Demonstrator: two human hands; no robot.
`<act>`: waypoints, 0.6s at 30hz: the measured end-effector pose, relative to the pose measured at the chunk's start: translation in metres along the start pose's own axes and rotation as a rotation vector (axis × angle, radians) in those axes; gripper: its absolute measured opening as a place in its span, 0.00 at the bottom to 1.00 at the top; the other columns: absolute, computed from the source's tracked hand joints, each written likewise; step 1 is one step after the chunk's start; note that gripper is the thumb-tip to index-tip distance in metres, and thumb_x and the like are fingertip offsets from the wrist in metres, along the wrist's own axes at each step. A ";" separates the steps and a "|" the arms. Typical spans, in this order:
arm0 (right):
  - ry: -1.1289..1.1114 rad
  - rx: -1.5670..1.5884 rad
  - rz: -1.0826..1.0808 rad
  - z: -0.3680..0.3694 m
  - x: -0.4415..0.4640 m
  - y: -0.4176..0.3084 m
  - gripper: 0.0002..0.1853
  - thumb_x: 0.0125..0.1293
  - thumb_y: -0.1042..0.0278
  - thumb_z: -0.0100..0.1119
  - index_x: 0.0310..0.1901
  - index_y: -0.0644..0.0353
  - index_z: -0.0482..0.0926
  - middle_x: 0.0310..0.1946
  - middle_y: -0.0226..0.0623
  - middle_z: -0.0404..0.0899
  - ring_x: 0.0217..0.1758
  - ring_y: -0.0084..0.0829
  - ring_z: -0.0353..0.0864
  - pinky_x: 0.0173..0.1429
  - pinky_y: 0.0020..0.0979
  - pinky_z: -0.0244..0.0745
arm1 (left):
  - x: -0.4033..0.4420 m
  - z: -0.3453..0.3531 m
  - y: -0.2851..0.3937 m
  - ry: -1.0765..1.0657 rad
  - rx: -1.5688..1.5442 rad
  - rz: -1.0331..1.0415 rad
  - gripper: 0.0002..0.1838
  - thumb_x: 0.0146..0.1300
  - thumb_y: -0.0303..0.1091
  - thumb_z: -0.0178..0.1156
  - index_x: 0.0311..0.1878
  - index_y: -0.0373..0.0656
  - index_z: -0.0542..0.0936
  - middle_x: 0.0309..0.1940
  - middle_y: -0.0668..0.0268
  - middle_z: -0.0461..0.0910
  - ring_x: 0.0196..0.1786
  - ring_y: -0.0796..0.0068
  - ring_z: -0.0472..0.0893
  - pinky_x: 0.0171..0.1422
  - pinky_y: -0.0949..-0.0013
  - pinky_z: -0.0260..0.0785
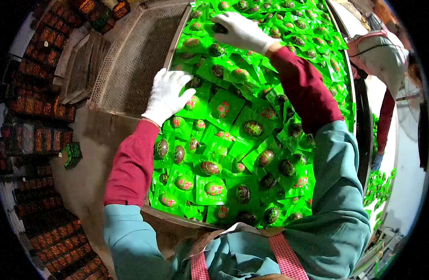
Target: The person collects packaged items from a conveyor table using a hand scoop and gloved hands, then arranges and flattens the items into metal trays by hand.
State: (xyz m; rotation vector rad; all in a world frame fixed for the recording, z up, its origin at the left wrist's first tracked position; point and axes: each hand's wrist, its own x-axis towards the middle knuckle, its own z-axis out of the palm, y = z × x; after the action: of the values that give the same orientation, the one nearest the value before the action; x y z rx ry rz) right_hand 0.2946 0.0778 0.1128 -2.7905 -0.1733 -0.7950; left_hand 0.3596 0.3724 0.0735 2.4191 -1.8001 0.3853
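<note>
Many shiny green packets (214,189), each with a dark egg-shaped item inside and some with red lettering, lie heaped in a wide tray with a raised rim (177,35). My left hand (169,95), in a white glove, rests at the heap's left edge with its fingers apart, the thumb over a packet with red print (190,103). Farther off, near the top, my right hand (242,32), also gloved in white, has its fingers curled around a dark egg packet (219,28). The glove partly covers that packet.
Left of the heap stands a perforated metal tray (130,60), beside stacked wooden boards (81,67). Rows of dark crates with orange contents (46,140) line the far left. On the right, a co-worker (384,60) bends over more green packets (377,191).
</note>
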 end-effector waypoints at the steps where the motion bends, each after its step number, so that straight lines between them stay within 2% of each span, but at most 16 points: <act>1: -0.017 0.037 -0.015 -0.010 -0.011 -0.003 0.25 0.61 0.50 0.63 0.53 0.60 0.77 0.43 0.52 0.79 0.51 0.50 0.78 0.55 0.45 0.76 | 0.000 0.001 -0.001 0.003 -0.007 -0.012 0.21 0.61 0.49 0.62 0.55 0.51 0.78 0.54 0.67 0.78 0.60 0.63 0.74 0.74 0.51 0.56; 3: -0.120 0.023 0.034 -0.023 -0.039 -0.010 0.27 0.65 0.50 0.60 0.58 0.60 0.74 0.49 0.50 0.78 0.54 0.50 0.78 0.58 0.44 0.74 | 0.001 0.002 -0.001 0.050 -0.019 0.023 0.21 0.61 0.49 0.62 0.54 0.51 0.79 0.54 0.66 0.79 0.60 0.63 0.75 0.73 0.51 0.56; 5: -0.264 -0.042 -0.095 0.013 -0.075 0.001 0.27 0.68 0.49 0.57 0.61 0.59 0.72 0.54 0.48 0.77 0.57 0.49 0.77 0.62 0.46 0.71 | 0.002 0.005 -0.003 0.051 -0.008 0.035 0.20 0.61 0.52 0.61 0.52 0.54 0.80 0.50 0.69 0.80 0.57 0.66 0.76 0.70 0.53 0.58; 6: -0.142 -0.052 -0.113 0.034 -0.093 0.001 0.28 0.71 0.48 0.53 0.66 0.57 0.67 0.57 0.46 0.76 0.61 0.48 0.75 0.67 0.51 0.67 | 0.002 0.005 -0.003 0.045 -0.036 0.036 0.20 0.61 0.52 0.61 0.52 0.54 0.80 0.50 0.69 0.80 0.56 0.66 0.77 0.70 0.53 0.58; 7: -0.227 -0.084 -0.108 0.031 -0.087 -0.001 0.27 0.73 0.51 0.51 0.67 0.57 0.66 0.57 0.44 0.76 0.62 0.45 0.74 0.69 0.45 0.64 | 0.003 0.006 -0.004 0.047 -0.055 0.041 0.19 0.61 0.51 0.61 0.52 0.54 0.80 0.49 0.69 0.81 0.55 0.65 0.78 0.69 0.54 0.59; 9: -0.333 -0.161 -0.111 0.020 -0.074 -0.010 0.26 0.73 0.50 0.50 0.66 0.55 0.67 0.58 0.42 0.76 0.63 0.44 0.73 0.70 0.44 0.64 | 0.003 0.011 -0.006 0.114 -0.049 0.063 0.19 0.61 0.50 0.62 0.51 0.54 0.80 0.49 0.69 0.81 0.55 0.64 0.78 0.69 0.54 0.59; 10: -0.389 -0.159 -0.107 0.011 -0.068 -0.019 0.24 0.73 0.49 0.50 0.64 0.53 0.70 0.59 0.40 0.75 0.63 0.45 0.74 0.69 0.44 0.65 | 0.003 0.011 -0.007 0.087 -0.052 0.048 0.19 0.61 0.50 0.62 0.52 0.54 0.80 0.49 0.70 0.81 0.55 0.65 0.77 0.69 0.54 0.59; 11: -0.199 -0.093 -0.180 0.011 -0.071 -0.026 0.24 0.72 0.47 0.51 0.61 0.54 0.72 0.58 0.41 0.75 0.59 0.46 0.76 0.65 0.46 0.68 | 0.003 0.010 -0.005 0.112 -0.023 0.055 0.19 0.61 0.50 0.62 0.52 0.54 0.79 0.49 0.70 0.81 0.56 0.65 0.77 0.69 0.54 0.59; 13: -0.169 -0.029 0.016 -0.021 -0.083 -0.073 0.24 0.70 0.44 0.53 0.57 0.55 0.75 0.52 0.42 0.77 0.54 0.45 0.78 0.57 0.45 0.74 | 0.004 0.008 -0.005 0.115 -0.019 0.063 0.18 0.61 0.49 0.62 0.51 0.54 0.80 0.48 0.70 0.81 0.54 0.65 0.78 0.66 0.55 0.61; 14: -0.218 -0.042 0.058 -0.027 -0.090 -0.084 0.24 0.69 0.42 0.55 0.51 0.57 0.77 0.46 0.43 0.78 0.49 0.46 0.80 0.50 0.44 0.77 | 0.005 0.006 -0.005 0.123 -0.018 0.063 0.18 0.61 0.49 0.62 0.51 0.54 0.80 0.48 0.70 0.81 0.54 0.65 0.78 0.66 0.55 0.61; 15: -0.221 -0.067 0.106 -0.020 -0.098 -0.083 0.22 0.67 0.45 0.58 0.46 0.57 0.79 0.42 0.44 0.79 0.45 0.48 0.80 0.48 0.44 0.79 | 0.006 0.006 -0.006 0.095 -0.009 0.058 0.19 0.61 0.48 0.63 0.52 0.52 0.80 0.49 0.68 0.81 0.54 0.64 0.78 0.65 0.55 0.63; 17: -0.151 -0.155 0.151 -0.012 -0.098 -0.082 0.19 0.65 0.49 0.60 0.44 0.58 0.81 0.40 0.43 0.79 0.43 0.49 0.81 0.48 0.45 0.79 | 0.006 0.007 -0.005 0.077 -0.004 0.070 0.18 0.61 0.47 0.63 0.52 0.51 0.80 0.49 0.67 0.81 0.54 0.62 0.79 0.62 0.57 0.66; 18: -0.259 -0.144 0.165 -0.015 -0.094 -0.084 0.16 0.62 0.53 0.61 0.42 0.57 0.82 0.39 0.43 0.79 0.43 0.47 0.81 0.47 0.45 0.80 | 0.006 0.008 -0.006 0.083 -0.005 0.076 0.18 0.61 0.47 0.63 0.52 0.51 0.80 0.49 0.67 0.81 0.54 0.62 0.79 0.62 0.56 0.66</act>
State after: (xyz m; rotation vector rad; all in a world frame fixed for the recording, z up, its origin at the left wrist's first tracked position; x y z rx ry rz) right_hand 0.1930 0.1501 0.0911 -2.9874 0.0733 -0.4211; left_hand 0.3683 0.3669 0.0675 2.2997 -1.8595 0.4803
